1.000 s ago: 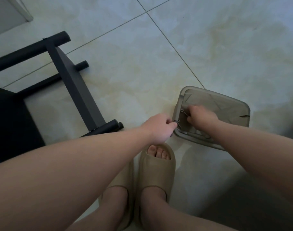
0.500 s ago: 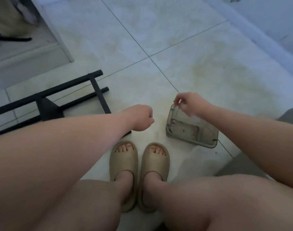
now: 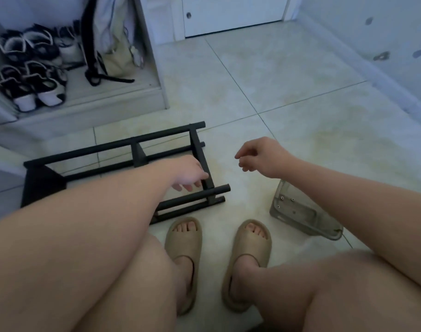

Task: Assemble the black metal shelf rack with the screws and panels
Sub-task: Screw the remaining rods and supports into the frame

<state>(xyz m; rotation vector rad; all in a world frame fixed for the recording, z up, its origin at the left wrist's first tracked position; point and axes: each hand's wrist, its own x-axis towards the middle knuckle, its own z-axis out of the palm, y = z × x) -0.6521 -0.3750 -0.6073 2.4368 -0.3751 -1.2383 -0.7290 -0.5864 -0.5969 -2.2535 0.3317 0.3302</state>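
Note:
The black metal rack frame (image 3: 123, 152) lies on its side on the tiled floor, left of centre. My left hand (image 3: 189, 174) reaches over its right end, fingers straight and pointing down beside the end bar (image 3: 205, 168). My right hand (image 3: 259, 158) hovers above the floor to the right of the rack, its curled thumb and fingertips pinching something small, apparently a screw. A clear plastic tray (image 3: 300, 215) with a few screws (image 3: 281, 198) in it sits on the floor under my right forearm.
My feet in tan slippers (image 3: 184, 238) stand just in front of the rack and tray. A low shelf unit with shoes (image 3: 29, 75) and a bag (image 3: 113, 44) is at the back left. A white door (image 3: 228, 15) and a wall close the far side.
The view has tilted up. My right hand left the tray and rose to the left. My left hand opened from a fist and moved left onto the rack's end.

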